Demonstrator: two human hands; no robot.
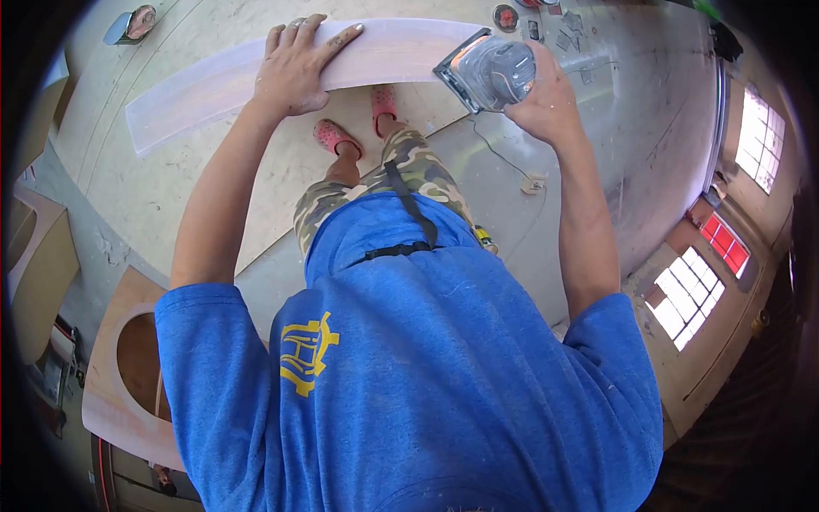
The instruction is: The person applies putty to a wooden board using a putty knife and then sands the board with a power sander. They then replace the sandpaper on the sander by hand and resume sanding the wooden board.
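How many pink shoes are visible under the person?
2: one pink shoe on the floor below the left hand, the other pink shoe just right of it, beside the curved board.

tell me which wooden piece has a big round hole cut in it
The board at the lower left, beside the person's left sleeve. The long curved strip under the left hand is solid, with no hole.

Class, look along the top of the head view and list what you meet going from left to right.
Small tool lying on the board → left hand flat on the curved pale strip → sander → right hand gripping it → windows.
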